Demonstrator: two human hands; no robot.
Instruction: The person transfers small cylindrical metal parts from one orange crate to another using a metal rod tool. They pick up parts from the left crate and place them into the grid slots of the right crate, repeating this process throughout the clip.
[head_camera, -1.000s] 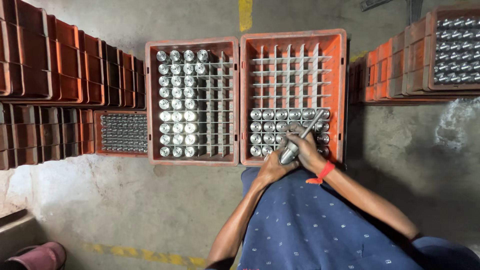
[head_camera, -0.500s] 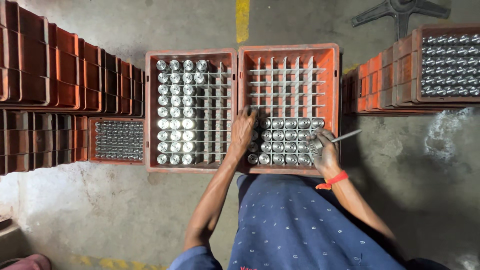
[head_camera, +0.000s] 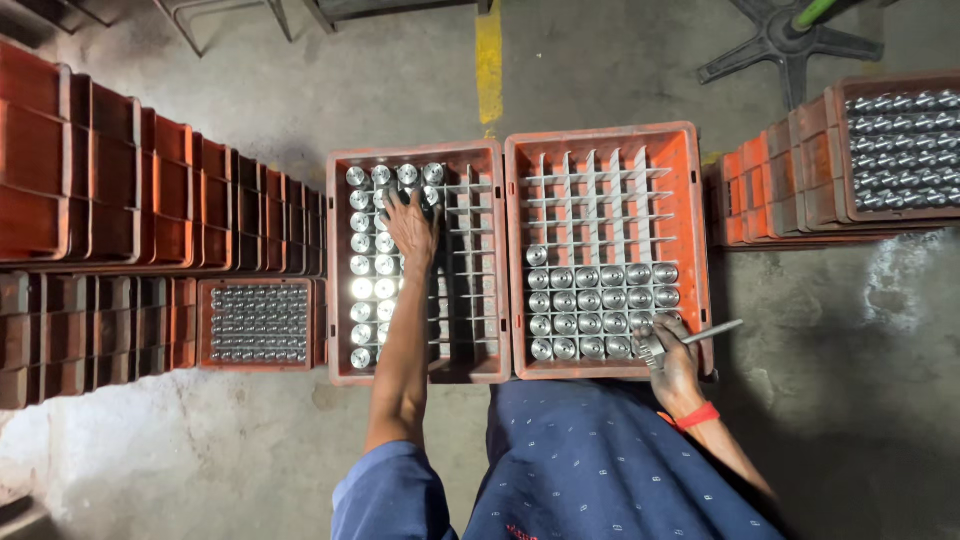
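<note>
Two orange crates with grey dividers stand side by side on the floor in front of me. My left hand (head_camera: 412, 228) reaches into the left crate (head_camera: 340, 262), fingers down on the shiny metal cylinders (head_camera: 372, 262) standing in its left columns. My right hand (head_camera: 676, 355), with a red band at the wrist, rests at the near right corner of the right crate (head_camera: 608, 137). It grips a thin metal rod (head_camera: 708, 333) that points right, and a small metal part seems to be in the same grip. The right crate's near rows hold metal cylinders (head_camera: 598, 312).
Stacks of empty orange crates (head_camera: 110, 180) line the left side, with one full crate (head_camera: 258, 322) of small metal parts beside the left crate. More stacked crates (head_camera: 880, 150) with metal parts stand at the right. A yellow floor line (head_camera: 488, 60) and a chair base (head_camera: 780, 45) lie beyond.
My left hand has moved from the right crate's near left side out into the left crate. My right hand stays at the right crate's near right corner with the rod.
</note>
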